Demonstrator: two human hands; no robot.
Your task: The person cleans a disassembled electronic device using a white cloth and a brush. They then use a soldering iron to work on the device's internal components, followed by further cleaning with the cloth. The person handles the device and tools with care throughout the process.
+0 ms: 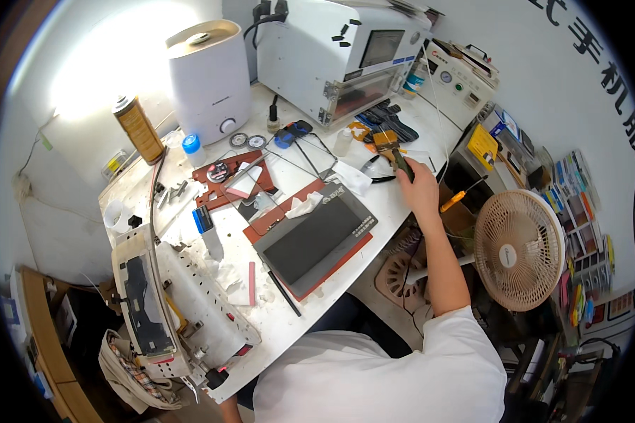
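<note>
My right hand (420, 187) is closed around the dark green handle of a flat paintbrush (386, 141) at the right side of the table. The brush's bristles point away from me, near black gloves (388, 121) and a small clear bottle (343, 143). Of my left arm only a bit of skin shows at the lower edge; the hand is out of view. In front of me a flat dark screen panel (317, 236) lies on a reddish-brown mat (339, 264). A crumpled white tissue (305, 205) rests at the panel's far edge.
A white humidifier (208, 84) and a large white machine (310, 56) stand at the back. A spray can (138, 130) is at the far left, with a metal-framed device (197, 296) nearer. On the right stand a fan (518, 250) and an orange-handled screwdriver (453, 201).
</note>
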